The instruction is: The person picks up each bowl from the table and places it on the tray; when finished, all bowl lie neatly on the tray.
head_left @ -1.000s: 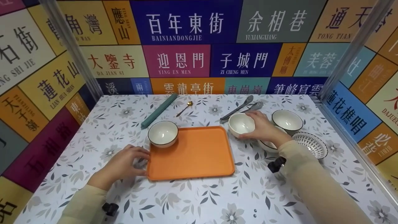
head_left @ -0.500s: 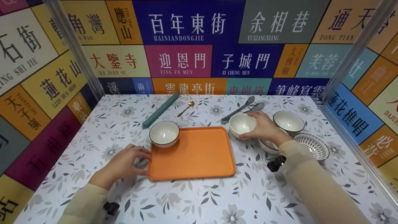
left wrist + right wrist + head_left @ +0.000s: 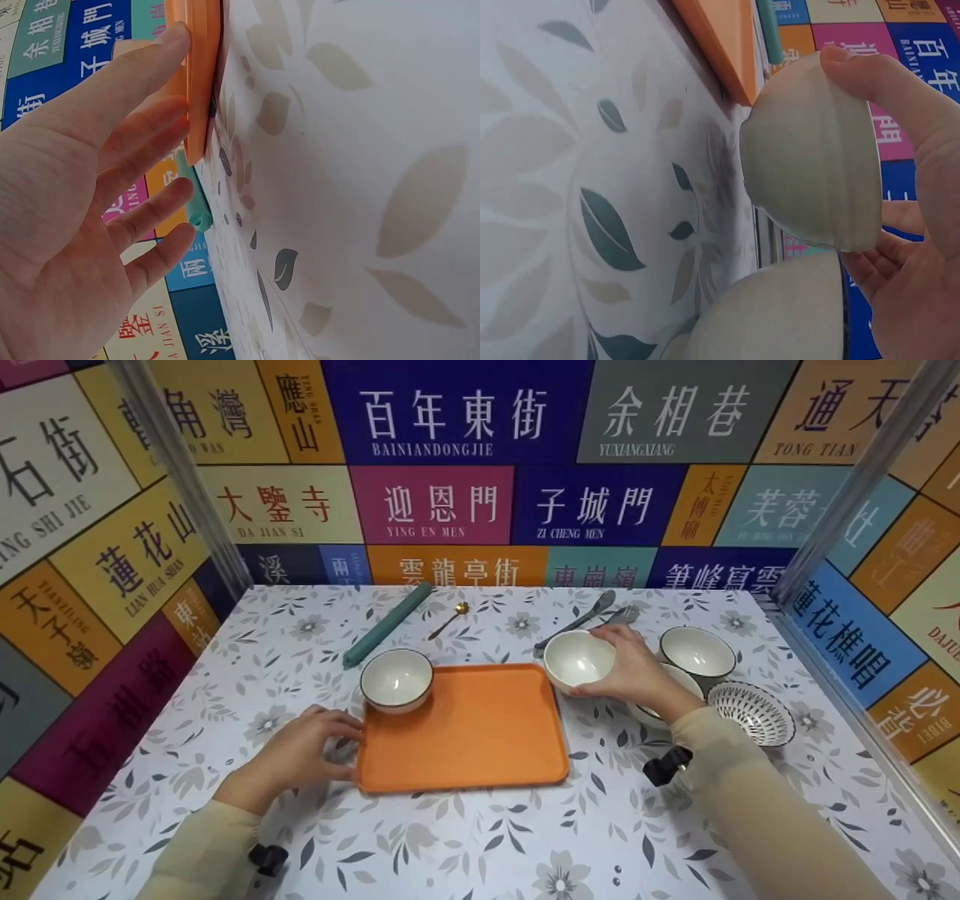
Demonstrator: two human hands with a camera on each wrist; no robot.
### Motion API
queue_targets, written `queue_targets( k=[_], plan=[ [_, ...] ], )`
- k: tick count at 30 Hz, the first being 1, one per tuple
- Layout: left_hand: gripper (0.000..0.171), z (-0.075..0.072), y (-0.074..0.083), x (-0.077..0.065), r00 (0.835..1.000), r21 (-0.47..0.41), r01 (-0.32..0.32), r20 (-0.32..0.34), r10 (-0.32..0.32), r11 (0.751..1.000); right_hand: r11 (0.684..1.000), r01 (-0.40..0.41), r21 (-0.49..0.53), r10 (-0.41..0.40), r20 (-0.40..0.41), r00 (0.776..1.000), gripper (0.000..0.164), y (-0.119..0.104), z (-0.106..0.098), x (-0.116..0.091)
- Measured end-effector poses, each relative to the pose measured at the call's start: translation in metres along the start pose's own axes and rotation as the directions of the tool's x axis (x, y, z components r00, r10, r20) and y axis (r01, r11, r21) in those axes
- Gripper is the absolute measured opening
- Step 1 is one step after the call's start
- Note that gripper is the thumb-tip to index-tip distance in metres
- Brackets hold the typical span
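Observation:
My right hand (image 3: pixel 637 671) grips a small white bowl (image 3: pixel 576 661) by its rim, thumb on the near side and fingers on the far side. In the right wrist view this bowl (image 3: pixel 802 150) appears just off the table, near the right edge of the orange tray (image 3: pixel 480 735). My left hand (image 3: pixel 304 750) is at the tray's left edge; in the left wrist view its thumb and fingertips touch the tray (image 3: pixel 201 82), with the fingers fairly straight. Another white bowl (image 3: pixel 397 681) with a dark rim stands on the tray's far left corner.
Right of the held bowl stand a partly hidden bowl (image 3: pixel 684 681), a dark-rimmed bowl (image 3: pixel 697 652) and a patterned bowl (image 3: pixel 752 716). A grey spoon (image 3: pixel 585 613) and a grey fork (image 3: pixel 621 616) lie behind. A green stick (image 3: pixel 388 624) and a small gold spoon (image 3: pixel 448 622) lie at the back left.
My right hand has shifted the held bowl slightly left, toward the tray, uncovering more of the bowl behind the hand. The left hand stays at the tray's edge.

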State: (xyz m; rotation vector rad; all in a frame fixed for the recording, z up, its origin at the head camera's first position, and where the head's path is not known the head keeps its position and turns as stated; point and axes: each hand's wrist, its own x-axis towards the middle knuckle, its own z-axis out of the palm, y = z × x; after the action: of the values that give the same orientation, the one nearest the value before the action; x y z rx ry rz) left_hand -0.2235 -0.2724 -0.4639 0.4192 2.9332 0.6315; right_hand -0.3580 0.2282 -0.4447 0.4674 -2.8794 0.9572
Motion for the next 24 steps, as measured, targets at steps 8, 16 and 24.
queue_targets(
  k=[8, 16, 24],
  plan=[
    [0.049, 0.001, 0.0, 0.001, 1.0, 0.001, 0.009, 0.002, -0.009, 1.0, 0.997, 0.045, 0.06, -0.045, 0.003, 0.999, 0.115, -0.02, 0.009, -0.01],
    [0.049, 0.0, 0.0, 0.001, 0.999, 0.015, -0.034, -0.014, 0.034, 0.999, 0.99, 0.11, 0.086, -0.113, 0.031, 0.993, 0.116, -0.05, 0.024, -0.024],
    [0.049, 0.0, 0.0, 0.001, 1.0, 0.013, -0.023, -0.015, 0.023, 1.0, 0.974, 0.181, 0.14, -0.192, 0.076, 0.978, 0.118, -0.078, 0.047, -0.033]
  ],
)
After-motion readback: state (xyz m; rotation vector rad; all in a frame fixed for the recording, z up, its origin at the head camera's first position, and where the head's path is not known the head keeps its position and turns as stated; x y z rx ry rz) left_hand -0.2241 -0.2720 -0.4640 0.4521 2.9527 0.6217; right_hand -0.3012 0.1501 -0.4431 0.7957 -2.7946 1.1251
